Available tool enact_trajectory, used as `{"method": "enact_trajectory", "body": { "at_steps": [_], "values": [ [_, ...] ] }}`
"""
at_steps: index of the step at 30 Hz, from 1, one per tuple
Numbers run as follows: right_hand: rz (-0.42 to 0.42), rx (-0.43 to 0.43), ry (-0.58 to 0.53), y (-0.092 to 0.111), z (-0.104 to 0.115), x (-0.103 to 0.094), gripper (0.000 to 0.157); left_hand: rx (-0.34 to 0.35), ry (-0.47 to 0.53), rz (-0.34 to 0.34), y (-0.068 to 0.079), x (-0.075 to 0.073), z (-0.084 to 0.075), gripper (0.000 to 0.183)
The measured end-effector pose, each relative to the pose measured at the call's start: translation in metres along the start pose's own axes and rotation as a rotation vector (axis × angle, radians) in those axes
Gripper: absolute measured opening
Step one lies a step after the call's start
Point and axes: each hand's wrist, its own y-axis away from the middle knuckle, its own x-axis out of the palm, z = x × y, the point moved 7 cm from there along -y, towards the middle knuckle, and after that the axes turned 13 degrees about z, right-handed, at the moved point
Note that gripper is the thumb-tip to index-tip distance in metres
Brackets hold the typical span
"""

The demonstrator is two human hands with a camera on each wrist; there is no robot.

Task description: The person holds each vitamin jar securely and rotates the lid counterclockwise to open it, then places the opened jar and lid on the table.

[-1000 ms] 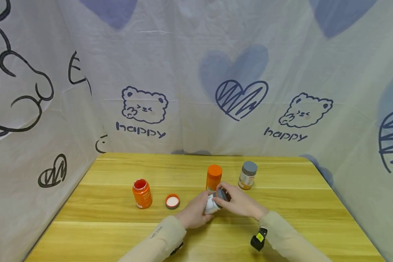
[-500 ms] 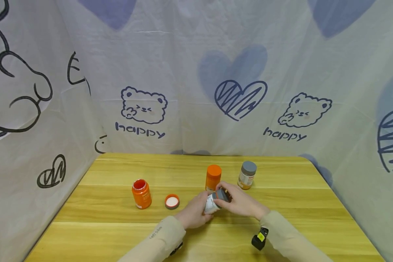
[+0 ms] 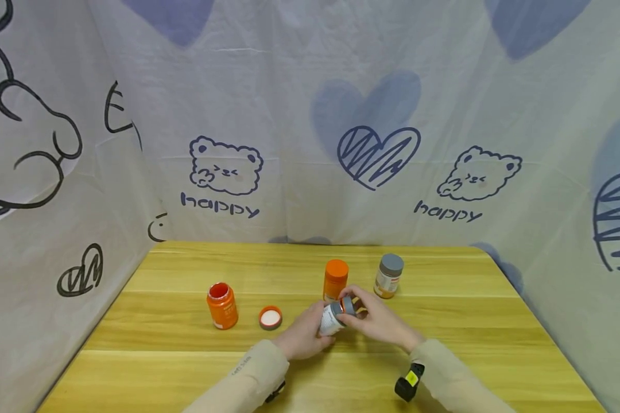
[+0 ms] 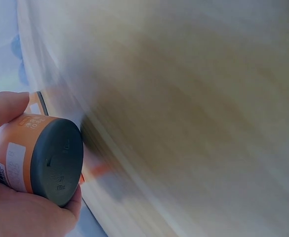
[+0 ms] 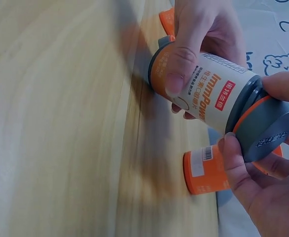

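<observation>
My left hand (image 3: 306,334) grips a white-and-orange supplement bottle (image 5: 214,91) round its body, tilted over the table with its mouth toward the right. The bottle's dark base (image 4: 58,160) faces the left wrist camera. Thumb and fingers of my right hand (image 3: 376,321) pinch the grey lid (image 5: 268,127) at the bottle's mouth. An orange band shows along the lid's edge, and the lid sits askew on the dark neck (image 5: 244,101). Just behind the hands stands an orange bottle with an orange lid (image 3: 336,278).
To the left, an orange bottle (image 3: 223,307) stands uncapped, its red inner mouth showing. Beside it a grey-and-orange lid (image 3: 270,318) lies with its white inside up. A white bottle with a grey lid (image 3: 389,275) stands at the back right of the wooden table (image 3: 175,373).
The lid has shifted up and away from the bottle's neck, so more of the dark neck shows. Both hands stay close together in nearly the same place.
</observation>
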Motion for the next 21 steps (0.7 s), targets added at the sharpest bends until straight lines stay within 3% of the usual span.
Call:
{"method": "enact_trajectory", "body": {
  "at_steps": [7,14,21],
  "values": [
    [-0.047,-0.013,-0.148,0.003,-0.006,0.003,0.034,0.012,0.061,0.002,0.0,-0.001,0.006,0.06],
    [-0.124,-0.09,-0.173,0.005,-0.005,0.003,0.032,0.023,0.107,-0.009,0.004,-0.003,0.006,0.057],
    [-0.145,-0.089,-0.263,0.007,-0.006,0.004,0.033,0.033,0.123,-0.009,0.01,-0.005,0.007,0.057]
  ]
}}
